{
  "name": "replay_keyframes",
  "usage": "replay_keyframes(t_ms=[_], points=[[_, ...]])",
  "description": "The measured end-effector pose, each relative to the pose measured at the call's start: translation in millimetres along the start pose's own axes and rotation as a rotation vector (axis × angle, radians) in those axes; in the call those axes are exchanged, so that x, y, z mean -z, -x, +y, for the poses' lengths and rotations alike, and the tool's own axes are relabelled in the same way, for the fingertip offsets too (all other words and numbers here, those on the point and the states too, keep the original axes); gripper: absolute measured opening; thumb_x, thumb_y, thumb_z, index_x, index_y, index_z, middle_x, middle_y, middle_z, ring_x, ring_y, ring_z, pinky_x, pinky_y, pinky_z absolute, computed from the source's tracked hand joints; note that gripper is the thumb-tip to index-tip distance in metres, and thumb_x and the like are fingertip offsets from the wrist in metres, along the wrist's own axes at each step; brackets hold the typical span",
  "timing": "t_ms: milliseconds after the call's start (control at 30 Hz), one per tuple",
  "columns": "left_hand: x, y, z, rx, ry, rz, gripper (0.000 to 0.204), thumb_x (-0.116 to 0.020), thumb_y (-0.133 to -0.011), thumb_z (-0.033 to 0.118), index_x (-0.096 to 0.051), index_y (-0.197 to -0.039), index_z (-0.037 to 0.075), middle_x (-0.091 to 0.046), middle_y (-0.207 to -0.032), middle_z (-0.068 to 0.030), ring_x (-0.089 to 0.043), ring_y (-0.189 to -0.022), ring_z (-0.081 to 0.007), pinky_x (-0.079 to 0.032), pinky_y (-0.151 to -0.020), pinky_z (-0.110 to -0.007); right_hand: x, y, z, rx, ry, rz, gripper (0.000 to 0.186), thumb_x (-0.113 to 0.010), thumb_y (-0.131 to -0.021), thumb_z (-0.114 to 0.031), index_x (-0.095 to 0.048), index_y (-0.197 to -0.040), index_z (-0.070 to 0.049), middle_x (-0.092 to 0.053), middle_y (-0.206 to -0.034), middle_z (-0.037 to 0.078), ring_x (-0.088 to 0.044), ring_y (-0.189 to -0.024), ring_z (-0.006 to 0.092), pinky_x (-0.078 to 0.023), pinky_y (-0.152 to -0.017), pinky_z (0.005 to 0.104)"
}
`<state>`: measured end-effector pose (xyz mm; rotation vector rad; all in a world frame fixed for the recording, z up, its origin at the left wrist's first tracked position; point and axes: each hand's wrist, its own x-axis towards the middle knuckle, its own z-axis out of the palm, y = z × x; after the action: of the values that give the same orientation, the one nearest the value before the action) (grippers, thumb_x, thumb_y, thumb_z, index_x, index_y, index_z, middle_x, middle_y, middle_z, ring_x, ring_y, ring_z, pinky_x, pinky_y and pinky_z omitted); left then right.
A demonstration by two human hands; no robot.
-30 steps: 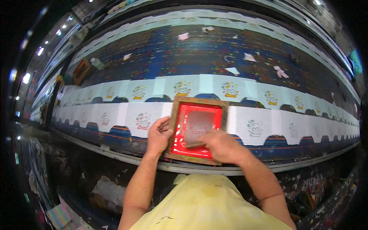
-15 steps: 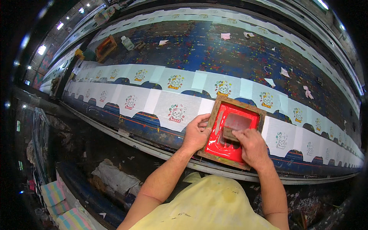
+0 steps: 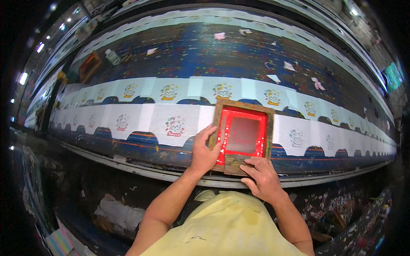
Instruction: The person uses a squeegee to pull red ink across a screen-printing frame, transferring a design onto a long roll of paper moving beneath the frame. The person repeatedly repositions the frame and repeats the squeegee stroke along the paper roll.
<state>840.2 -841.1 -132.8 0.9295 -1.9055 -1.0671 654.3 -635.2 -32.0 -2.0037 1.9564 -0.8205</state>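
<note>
A wooden screen frame (image 3: 268,128) lies over the near row of white printed fabric pieces (image 3: 174,125), red ink pooled along the edges of its mesh (image 3: 242,133). My left hand (image 3: 204,151) grips the frame's left side, fingers curled along the wood. A stained wooden squeegee (image 3: 232,163) rests flat across the lower end of the frame. My right hand (image 3: 260,179) has loose, separated fingertips on the squeegee's right end and its thumb apart below, at the near edge.
A farther row of printed pieces (image 3: 169,91) runs along the long blue, paint-spotted table (image 3: 196,51). Scraps (image 3: 288,66), a bottle (image 3: 113,56) and another frame (image 3: 89,66) lie at the back. A rail (image 3: 299,181) borders the near edge; debris (image 3: 119,211) lies below.
The squeegee has moved from inside the inked screen toward me onto its lower end, and my right hand's grip has loosened. My left hand stays on the frame. The view has shifted.
</note>
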Motion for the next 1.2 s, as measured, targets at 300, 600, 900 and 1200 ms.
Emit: replay_keyframes(t_ms=[300, 600, 900, 1200], points=[[-4, -5, 20, 0.059, 0.018, -0.001, 0.053, -0.075, -0.082, -0.008, -0.083, -0.134, 0.001, -0.069, -0.163, -0.0290, -0.064, -0.156, -0.0396, -0.046, -0.133, -0.048, -5, 68, 39, -0.379, -0.355, 0.375, 0.050, -0.093, -0.093, -0.010, -0.080, -0.141, -0.006, -0.074, -0.150, 0.018, -0.069, -0.142, 0.0389, -0.054, -0.123, 0.0493], [-138, 19, 72, -0.073, 0.047, 0.014, 0.046, -0.076, -0.083, -0.010, -0.084, -0.126, 0.005, -0.067, -0.165, -0.0260, -0.061, -0.158, -0.0398, -0.044, -0.134, -0.048, 55, 145, 116, -0.368, -0.285, 0.501, 0.045, -0.087, -0.092, -0.003, -0.082, -0.137, -0.004, -0.078, -0.150, 0.016, -0.067, -0.147, 0.0378, -0.049, -0.128, 0.0506], [-233, 33, 107, 0.092, 0.197, -0.044, 0.044, -0.074, -0.084, -0.019, -0.079, -0.123, 0.000, -0.061, -0.175, -0.0239, -0.060, -0.161, -0.0348, -0.047, -0.132, -0.045, 113, 200, 189, -0.345, -0.318, 0.470, 0.046, -0.090, -0.091, -0.006, -0.081, -0.136, -0.004, -0.076, -0.147, 0.017, -0.065, -0.147, 0.0416, -0.048, -0.128, 0.0531], [-239, 33, 113, 0.257, 0.351, -0.028, 0.040, -0.075, -0.084, -0.021, -0.080, -0.117, 0.000, -0.056, -0.178, -0.0278, -0.058, -0.163, -0.0345, -0.048, -0.132, -0.045, 127, 199, 191, -0.229, -0.197, 0.423, 0.040, -0.088, -0.093, -0.005, -0.080, -0.133, -0.005, -0.075, -0.144, 0.017, -0.066, -0.143, 0.0437, -0.053, -0.122, 0.0553]])
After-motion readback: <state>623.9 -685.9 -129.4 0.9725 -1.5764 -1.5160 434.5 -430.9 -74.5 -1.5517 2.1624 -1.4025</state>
